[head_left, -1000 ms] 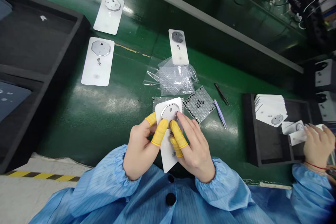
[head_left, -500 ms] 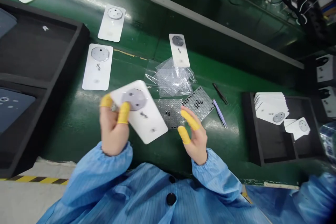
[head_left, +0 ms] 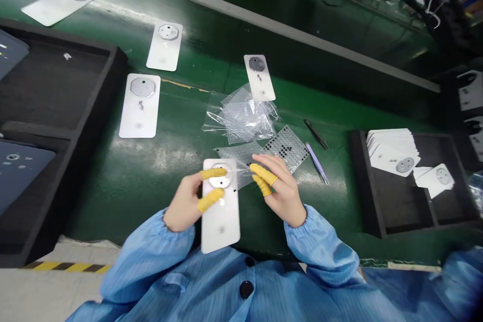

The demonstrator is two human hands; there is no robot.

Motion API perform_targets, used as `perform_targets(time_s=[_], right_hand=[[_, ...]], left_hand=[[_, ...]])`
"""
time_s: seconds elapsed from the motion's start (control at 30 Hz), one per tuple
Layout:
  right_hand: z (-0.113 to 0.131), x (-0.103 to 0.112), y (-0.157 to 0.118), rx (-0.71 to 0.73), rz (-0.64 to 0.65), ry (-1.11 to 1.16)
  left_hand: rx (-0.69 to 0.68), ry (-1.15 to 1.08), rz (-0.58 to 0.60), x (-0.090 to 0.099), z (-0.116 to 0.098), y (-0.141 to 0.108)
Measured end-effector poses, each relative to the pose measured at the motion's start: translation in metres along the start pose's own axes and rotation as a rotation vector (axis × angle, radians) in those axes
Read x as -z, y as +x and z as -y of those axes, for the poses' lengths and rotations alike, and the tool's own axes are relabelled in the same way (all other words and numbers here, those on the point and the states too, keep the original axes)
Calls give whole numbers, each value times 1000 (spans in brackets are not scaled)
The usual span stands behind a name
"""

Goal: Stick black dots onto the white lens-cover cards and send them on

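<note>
A white panel (head_left: pixel 221 221) with a round camera area stands out in front of my body, its long side pointing toward me. Two yellow-capped fingers of my left hand (head_left: pixel 196 196) rest on its face around the round area. My right hand (head_left: pixel 279 183), also with yellow finger caps, pinches the edge of a clear dotted sheet (head_left: pixel 241 153) to the right of the panel. Another clear sheet with black dots (head_left: pixel 287 148) lies behind my right hand. Purple tweezers (head_left: pixel 317 162) and dark tweezers (head_left: pixel 316 134) are to its right.
Clear plastic bags (head_left: pixel 247 118) lie behind the sheets, with a white panel (head_left: pixel 260 79) overlapping them. More white panels (head_left: pixel 139 110) lie at the left. Black trays stand left (head_left: pixel 90 95) and right (head_left: pixel 372 201), the right one holding stacked white panels (head_left: pixel 392 148).
The held panel has moved right and toward my body and turned more upright in view. My right hand has closed on the dotted sheet, whose edge is now lifted.
</note>
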State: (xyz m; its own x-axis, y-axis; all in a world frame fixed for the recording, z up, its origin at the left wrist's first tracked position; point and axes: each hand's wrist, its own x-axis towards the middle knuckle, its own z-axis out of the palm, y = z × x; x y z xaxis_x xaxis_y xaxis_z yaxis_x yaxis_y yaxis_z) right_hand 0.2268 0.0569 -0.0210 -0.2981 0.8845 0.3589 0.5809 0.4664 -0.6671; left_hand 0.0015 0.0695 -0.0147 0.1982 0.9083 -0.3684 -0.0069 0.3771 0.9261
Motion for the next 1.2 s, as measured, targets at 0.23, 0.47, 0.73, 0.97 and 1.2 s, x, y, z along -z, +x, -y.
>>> perform_targets(time_s=[0.23,0.47,0.73,0.97,1.2], right_hand=[[14,-3,1,-23,-11,192],[0,-17,-4,161,13,-27],[-10,-47,-10,-201,-108,142],[-17,-36,-24,-137,-119,84],[0,-5,4,-420,-224,359]], left_hand=[[-81,-8,45,-32,6,1],[-291,264,65,-27,15,-1],[-347,544,125,-8,19,9],[-149,253,-254,58,2,-10],[-139,-17,-380,3,-32,-24]])
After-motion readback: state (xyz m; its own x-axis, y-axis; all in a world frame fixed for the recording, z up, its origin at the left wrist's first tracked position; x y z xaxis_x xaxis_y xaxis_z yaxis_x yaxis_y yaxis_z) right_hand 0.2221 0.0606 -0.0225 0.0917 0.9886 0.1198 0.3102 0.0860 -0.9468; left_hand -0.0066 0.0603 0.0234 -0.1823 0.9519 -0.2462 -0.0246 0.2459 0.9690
